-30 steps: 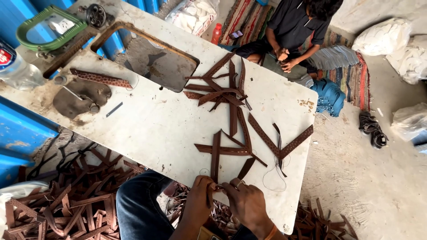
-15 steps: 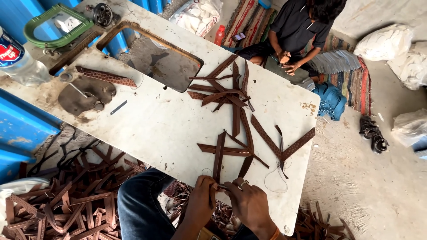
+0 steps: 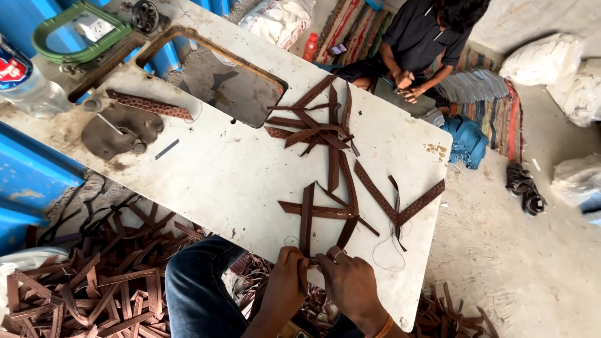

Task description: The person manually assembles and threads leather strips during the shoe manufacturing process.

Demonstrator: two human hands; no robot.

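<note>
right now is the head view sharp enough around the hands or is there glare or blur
Head view: even daylight, soft shadows, no harsh glare on the white table; left hand and right hand fairly sharp, gripping a brown strip; table edges bow from wide-angle distortion; the seated person is cropped at the top.

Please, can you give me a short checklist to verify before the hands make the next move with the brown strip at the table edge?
1. Left hand on the brown strip: ok.
2. Right hand at the same strip end: ok; exact grip cannot tell.
3. Strip lies flat on the white table: ok.
4. Strip free of the other strips: not ok, it crosses them.
5. Loose thread away from both hands: ok.
6. Seated person apart from the table: ok.
</note>
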